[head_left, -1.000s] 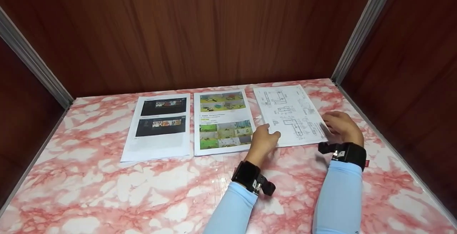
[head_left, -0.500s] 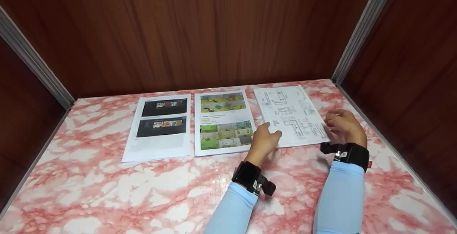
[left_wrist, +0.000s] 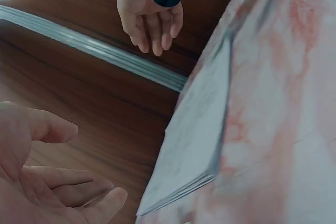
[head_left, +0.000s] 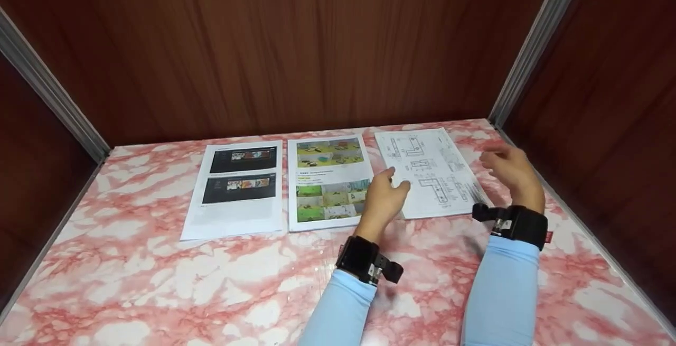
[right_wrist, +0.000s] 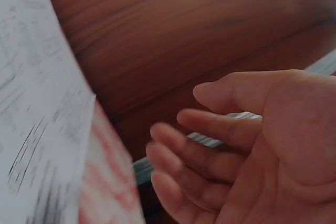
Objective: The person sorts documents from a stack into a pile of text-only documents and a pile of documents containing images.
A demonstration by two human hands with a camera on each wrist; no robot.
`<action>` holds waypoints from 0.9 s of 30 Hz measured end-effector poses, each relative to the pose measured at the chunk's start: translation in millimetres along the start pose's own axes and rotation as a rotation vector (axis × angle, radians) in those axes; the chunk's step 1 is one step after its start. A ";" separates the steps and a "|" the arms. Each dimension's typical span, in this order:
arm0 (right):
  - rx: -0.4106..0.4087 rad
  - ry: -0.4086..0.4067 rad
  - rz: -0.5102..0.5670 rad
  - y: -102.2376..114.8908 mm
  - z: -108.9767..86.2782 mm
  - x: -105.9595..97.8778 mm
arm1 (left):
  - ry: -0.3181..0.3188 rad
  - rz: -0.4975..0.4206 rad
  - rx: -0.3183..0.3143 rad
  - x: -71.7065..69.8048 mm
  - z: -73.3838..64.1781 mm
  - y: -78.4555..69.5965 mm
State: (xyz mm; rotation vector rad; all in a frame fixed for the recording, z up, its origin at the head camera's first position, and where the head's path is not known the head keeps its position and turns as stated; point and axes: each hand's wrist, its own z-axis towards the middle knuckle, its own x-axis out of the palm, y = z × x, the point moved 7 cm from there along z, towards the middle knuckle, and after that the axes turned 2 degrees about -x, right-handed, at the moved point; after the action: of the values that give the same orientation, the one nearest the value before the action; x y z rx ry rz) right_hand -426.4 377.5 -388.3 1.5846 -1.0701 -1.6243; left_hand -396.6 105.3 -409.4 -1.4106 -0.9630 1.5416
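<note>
A stack of white paper [head_left: 430, 200] printed with line drawings lies at the right of the table. My left hand [head_left: 381, 202] hovers by its left edge, overlapping the middle stack's corner in the head view. In the left wrist view that hand [left_wrist: 58, 174] holds nothing, its fingers loosely bent and apart from the layered sheets [left_wrist: 194, 124]. On the other side, my right hand [head_left: 513, 174] is raised beside the right edge of the stack. The right wrist view shows its fingers [right_wrist: 207, 158] relaxed with nothing between them, the drawing sheet [right_wrist: 42, 77] off to the side.
A middle stack [head_left: 332, 173] bears colour photos, and a left stack [head_left: 237, 222] carries two dark screenshots; the three lie in a row. Dark wood panels [head_left: 296, 50] enclose the back and sides of the pink marbled table [head_left: 211, 293], with metal corner posts [head_left: 538, 45].
Both hands have lifted away from the drawing stack: the left has moved slightly up and left, the right slightly up and right. The papers have stayed in place.
</note>
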 end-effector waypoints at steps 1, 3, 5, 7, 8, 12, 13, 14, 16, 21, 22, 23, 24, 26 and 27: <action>-0.022 -0.011 0.002 8.0 -0.8 1.3 | -0.003 -0.007 0.004 -4.6 0.5 -1.4; -0.069 -0.042 -0.011 24.3 -1.8 4.7 | -0.004 -0.032 0.012 -14.7 2.0 -4.6; -0.128 -0.078 -0.039 43.2 -4.6 9.1 | -0.010 -0.063 0.021 -27.1 2.3 -8.6; -0.201 -0.118 -0.070 64.8 -10.0 16.2 | -0.036 -0.082 0.048 -43.4 2.2 -13.0; -0.237 -0.139 -0.082 76.2 -13.0 20.9 | -0.051 -0.090 0.065 -52.8 1.9 -15.5; -0.384 -0.172 -0.124 121.1 -27.0 51.8 | -0.123 -0.066 0.132 -97.8 1.1 -20.0; -0.410 -0.166 -0.130 129.9 -29.7 62.5 | -0.140 -0.053 0.142 -109.5 1.8 -19.0; -0.435 -0.159 -0.136 137.9 -31.7 74.0 | -0.157 -0.035 0.140 -121.6 2.8 -16.6; -0.476 -0.118 -0.144 150.3 -33.9 99.9 | -0.189 0.024 0.132 -145.4 5.6 -9.1; -0.458 -0.025 -0.204 152.9 -26.2 159.8 | -0.237 0.224 0.010 -189.7 11.9 26.4; -0.432 -0.020 -0.225 149.1 -23.6 168.9 | -0.237 0.254 -0.025 -194.3 12.3 35.4; -0.403 -0.018 -0.249 144.4 -21.2 176.8 | -0.238 0.287 -0.056 -197.8 12.8 44.2; -0.373 -0.017 -0.272 139.1 -19.0 184.0 | -0.238 0.312 -0.077 -200.0 13.3 52.5; -0.318 -0.014 -0.320 128.6 -16.5 195.4 | -0.239 0.354 -0.107 -201.1 14.1 67.2; -0.301 -0.009 -0.344 123.9 -15.4 200.5 | -0.237 0.363 -0.121 -200.6 14.4 74.0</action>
State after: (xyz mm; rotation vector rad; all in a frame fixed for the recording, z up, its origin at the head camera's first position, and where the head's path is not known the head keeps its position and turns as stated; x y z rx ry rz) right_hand -441.2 142.1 -377.0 1.6170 -0.5399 -1.9126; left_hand -408.1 -108.5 -401.9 -1.5772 -0.9913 1.9821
